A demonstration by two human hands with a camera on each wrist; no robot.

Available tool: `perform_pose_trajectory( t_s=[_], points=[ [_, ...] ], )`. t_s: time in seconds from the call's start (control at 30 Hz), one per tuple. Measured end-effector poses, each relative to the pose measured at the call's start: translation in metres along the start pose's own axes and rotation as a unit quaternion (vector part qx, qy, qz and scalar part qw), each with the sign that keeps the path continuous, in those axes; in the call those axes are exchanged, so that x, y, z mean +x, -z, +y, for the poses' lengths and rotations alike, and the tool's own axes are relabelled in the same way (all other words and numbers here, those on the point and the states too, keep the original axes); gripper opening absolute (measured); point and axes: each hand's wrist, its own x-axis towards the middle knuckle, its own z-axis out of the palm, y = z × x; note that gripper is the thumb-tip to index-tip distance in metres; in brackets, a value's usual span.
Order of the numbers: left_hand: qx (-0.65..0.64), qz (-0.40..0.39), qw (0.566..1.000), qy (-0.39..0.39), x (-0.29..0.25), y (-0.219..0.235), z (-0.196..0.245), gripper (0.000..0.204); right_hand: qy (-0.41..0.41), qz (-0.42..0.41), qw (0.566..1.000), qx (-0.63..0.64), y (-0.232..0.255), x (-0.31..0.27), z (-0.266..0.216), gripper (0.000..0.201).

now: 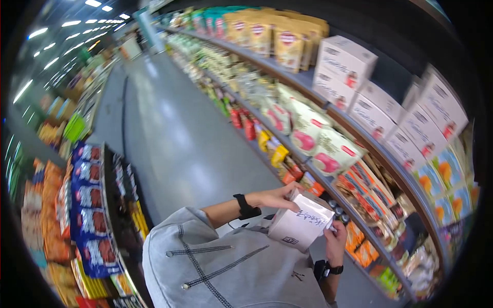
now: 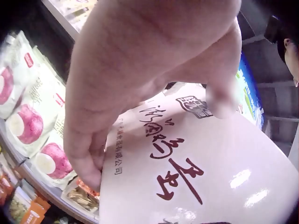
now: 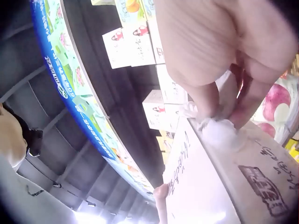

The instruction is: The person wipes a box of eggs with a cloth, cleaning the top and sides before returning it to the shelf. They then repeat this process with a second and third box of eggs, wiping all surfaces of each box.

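Note:
A white carton (image 1: pixel 300 226) with dark brush-style lettering is held tilted in front of my chest. My left hand (image 1: pixel 280 198) grips its far left side, thumb over the printed face; in the left wrist view the left hand (image 2: pixel 154 60) spans the carton (image 2: pixel 224 163). At the carton's right side is my right hand (image 1: pixel 336 240). Seen from the right wrist, that right hand (image 3: pixel 229 51) pinches a crumpled white tissue (image 3: pixel 217 133) against the carton's edge (image 3: pixel 210 172), beside the lettering.
Similar white cartons (image 1: pixel 341 61) stand stacked on the upper shelf to the right, beside tan pouches (image 1: pixel 290 43). Below are white bags with pink fruit pictures (image 1: pixel 328 149). Blue snack bags (image 1: pixel 92 220) hang on a rack at left. A grey aisle floor (image 1: pixel 159 118) runs ahead.

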Motion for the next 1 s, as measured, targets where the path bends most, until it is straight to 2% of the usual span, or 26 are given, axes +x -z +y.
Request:
perform_pose_trajectory(
  t_s=[0.17, 0.27, 0.43, 0.53, 0.57, 0.67, 0.7, 0.83, 1.0],
  points=[
    [-0.025, 0.106, 0.994, 0.004, -0.048, 0.015, 0.000, 0.079, -0.076, -0.164, 0.982, -0.053, -0.013, 0.018, 0.015, 0.019],
    [-0.043, 0.164, 0.986, 0.002, -0.070, 0.018, -0.003, 0.076, -0.091, -0.222, 0.970, -0.032, -0.026, 0.045, 0.015, 0.018],
    [-0.068, 0.221, 0.973, -0.007, -0.091, 0.023, -0.010, 0.074, -0.076, -0.147, 0.980, 0.113, -0.088, 0.096, -0.006, 0.028],
    [-0.062, 0.248, 0.967, 0.012, -0.100, 0.025, -0.003, 0.073, -0.032, -0.205, 0.976, 0.060, -0.105, 0.116, -0.014, 0.028],
    [-0.057, 0.257, 0.965, 0.021, -0.102, 0.026, 0.000, 0.073, -0.042, -0.204, 0.978, 0.032, -0.109, 0.115, -0.019, 0.023],
    [-0.077, 0.248, 0.966, -0.013, -0.095, 0.039, -0.020, 0.074, -0.094, -0.239, 0.966, 0.015, -0.095, 0.115, -0.008, 0.017],
    [-0.070, 0.242, 0.968, -0.008, -0.094, 0.042, -0.018, 0.075, -0.132, -0.227, 0.965, 0.008, -0.091, 0.111, -0.010, 0.015],
    [-0.049, 0.216, 0.975, 0.022, -0.089, 0.057, 0.000, 0.081, -0.168, -0.258, 0.951, 0.034, -0.080, 0.096, -0.005, 0.017],
    [-0.026, 0.177, 0.983, 0.036, -0.077, 0.071, 0.007, 0.092, -0.154, -0.260, 0.953, 0.012, -0.085, 0.096, -0.015, 0.019]
  ],
)
